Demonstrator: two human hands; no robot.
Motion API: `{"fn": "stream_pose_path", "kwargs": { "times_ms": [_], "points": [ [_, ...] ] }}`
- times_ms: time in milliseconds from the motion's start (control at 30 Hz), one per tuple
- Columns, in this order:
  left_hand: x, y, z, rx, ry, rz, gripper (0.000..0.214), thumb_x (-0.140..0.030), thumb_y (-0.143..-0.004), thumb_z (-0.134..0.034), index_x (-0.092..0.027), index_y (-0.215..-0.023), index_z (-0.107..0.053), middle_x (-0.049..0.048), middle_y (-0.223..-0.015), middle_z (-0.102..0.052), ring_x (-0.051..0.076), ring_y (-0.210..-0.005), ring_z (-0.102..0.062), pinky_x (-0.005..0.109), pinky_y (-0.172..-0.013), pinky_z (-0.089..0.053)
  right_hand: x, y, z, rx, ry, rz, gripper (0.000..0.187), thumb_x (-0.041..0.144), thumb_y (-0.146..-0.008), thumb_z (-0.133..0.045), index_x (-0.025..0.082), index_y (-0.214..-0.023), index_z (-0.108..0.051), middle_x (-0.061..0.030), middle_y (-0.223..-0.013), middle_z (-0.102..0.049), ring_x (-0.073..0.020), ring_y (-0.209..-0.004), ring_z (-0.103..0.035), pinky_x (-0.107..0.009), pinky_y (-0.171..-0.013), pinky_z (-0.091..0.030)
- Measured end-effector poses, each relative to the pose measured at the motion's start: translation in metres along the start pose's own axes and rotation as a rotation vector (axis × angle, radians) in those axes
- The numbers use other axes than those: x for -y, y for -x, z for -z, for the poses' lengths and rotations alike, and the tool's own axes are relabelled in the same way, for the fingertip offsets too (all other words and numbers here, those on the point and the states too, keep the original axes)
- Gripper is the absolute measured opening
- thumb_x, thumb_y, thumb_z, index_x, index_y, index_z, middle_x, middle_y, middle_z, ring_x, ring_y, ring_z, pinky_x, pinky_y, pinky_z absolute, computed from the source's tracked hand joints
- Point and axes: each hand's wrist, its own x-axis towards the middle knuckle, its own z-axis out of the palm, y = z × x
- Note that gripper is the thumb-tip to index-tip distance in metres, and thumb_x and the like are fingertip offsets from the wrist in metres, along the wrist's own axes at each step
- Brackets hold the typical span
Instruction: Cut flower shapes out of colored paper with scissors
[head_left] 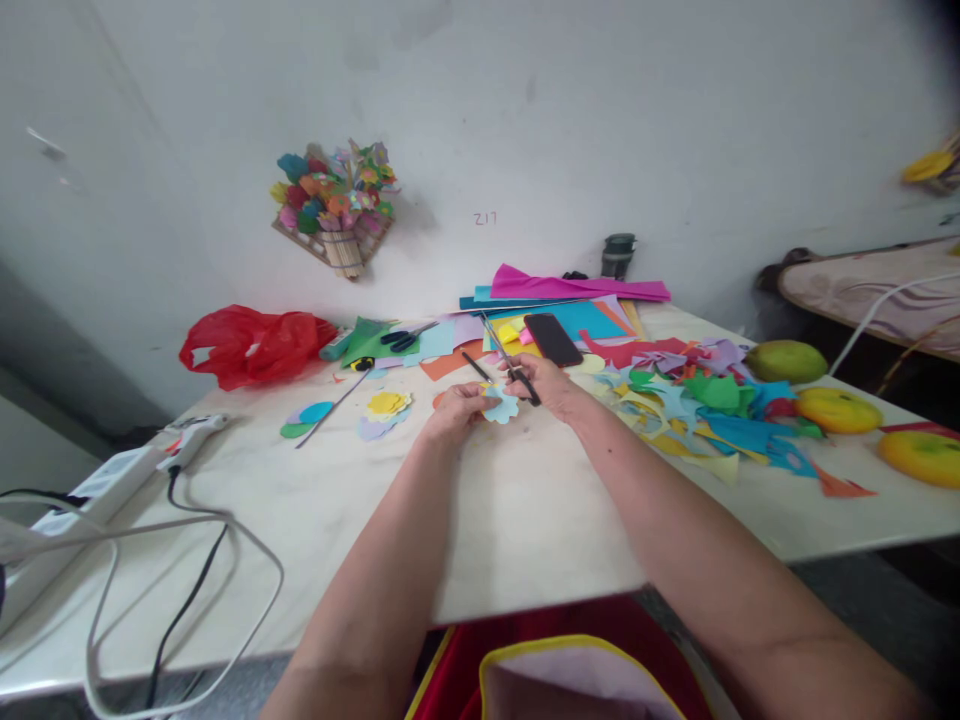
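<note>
Pinched in my left hand (pixel 459 410) is a light blue paper flower (pixel 504 405) with a scalloped edge, held just above the tabletop. My right hand (pixel 547 385) is closed around the black handles of a pair of scissors (pixel 500 345), whose blades point up and away from me. The scissors' handles sit right beside the flower. Behind my left hand lies a dark pen (pixel 476 368). To the left, yellow paper flowers (pixel 389 403) are stacked over lilac and pale blue ones. Blue and green paper circles (pixel 316 412) lie farther left.
Colourful paper scraps (pixel 697 405) and mangoes (pixel 838 410) cover the right side. Behind my hands are a phone (pixel 553 340), coloured paper sheets (pixel 581 285) and black-handled scissors (pixel 403 340). A red plastic bag (pixel 251 345), a power strip (pixel 101 495) and loose cables occupy the left.
</note>
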Motion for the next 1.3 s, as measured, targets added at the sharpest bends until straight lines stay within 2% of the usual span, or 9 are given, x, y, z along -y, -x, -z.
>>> {"fn": "stream_pose_path", "kwargs": {
  "times_ms": [133,367,567,733,933,1167,1300],
  "points": [
    [0.0,0.0,-0.002,-0.016,0.034,-0.006,0.023,-0.024,-0.047,-0.083,-0.012,-0.057,-0.067,0.0065,-0.058,-0.065,0.014,-0.053,-0.059,0.028,-0.059,-0.045,-0.002,-0.001,-0.006,-0.08,-0.003,-0.009,0.038,0.019,-0.049,-0.075,0.018,-0.084,-0.061,0.0065,-0.056,-0.058,-0.0094,-0.051,-0.052,-0.022,-0.052,-0.041],
    [0.001,-0.001,-0.003,-0.121,0.13,-0.01,0.026,-0.022,-0.045,-0.084,-0.012,-0.064,-0.069,0.0069,-0.063,-0.067,0.016,-0.057,-0.061,0.029,-0.062,-0.049,-0.005,-0.003,-0.021,-0.254,-0.033,-0.01,0.038,0.027,-0.049,-0.076,0.019,-0.082,-0.058,0.0088,-0.052,-0.051,-0.0086,-0.049,-0.047,-0.021,-0.047,-0.035],
    [0.006,-0.007,-0.004,-0.171,0.182,-0.069,0.024,-0.021,-0.044,-0.084,-0.013,-0.06,-0.066,0.0037,-0.06,-0.065,0.012,-0.055,-0.058,0.027,-0.061,-0.048,-0.006,-0.003,-0.032,-0.392,-0.14,-0.046,0.039,0.027,-0.049,-0.074,0.019,-0.082,-0.056,0.0087,-0.052,-0.05,-0.0083,-0.048,-0.045,-0.02,-0.044,-0.031],
    [0.005,-0.006,-0.007,-0.203,0.179,-0.126,0.023,-0.022,-0.045,-0.083,-0.014,-0.057,-0.065,0.0022,-0.059,-0.063,0.012,-0.055,-0.057,0.026,-0.06,-0.046,-0.003,0.002,-0.039,-0.451,-0.188,-0.083,0.036,0.022,-0.05,-0.07,0.02,-0.083,-0.054,0.0089,-0.051,-0.05,-0.0084,-0.046,-0.045,-0.02,-0.041,-0.027],
    [0.001,-0.003,-0.004,-0.169,0.132,-0.108,0.027,-0.025,-0.044,-0.084,-0.013,-0.061,-0.067,0.003,-0.06,-0.064,0.012,-0.054,-0.056,0.026,-0.059,-0.045,-0.003,0.002,-0.031,-0.366,-0.123,-0.077,0.037,0.021,-0.049,-0.07,0.019,-0.084,-0.057,0.0086,-0.052,-0.051,-0.0092,-0.047,-0.045,-0.021,-0.04,-0.027],
    [0.001,-0.001,-0.002,-0.041,0.05,-0.015,0.027,-0.023,-0.044,-0.084,-0.012,-0.064,-0.071,0.0035,-0.06,-0.066,0.013,-0.055,-0.058,0.025,-0.059,-0.044,-0.004,-0.002,-0.015,-0.193,-0.082,-0.047,0.039,0.015,-0.048,-0.069,0.017,-0.085,-0.06,0.0075,-0.056,-0.056,-0.0088,-0.05,-0.048,-0.021,-0.047,-0.033],
    [0.001,-0.001,-0.002,-0.057,0.064,-0.012,0.026,-0.022,-0.046,-0.084,-0.012,-0.066,-0.072,0.0047,-0.063,-0.068,0.013,-0.056,-0.06,0.026,-0.06,-0.045,-0.004,-0.003,-0.015,-0.186,-0.083,-0.011,0.038,0.018,-0.046,-0.074,0.017,-0.082,-0.06,0.0086,-0.054,-0.054,-0.0085,-0.051,-0.049,-0.022,-0.051,-0.036]
  ]
}}
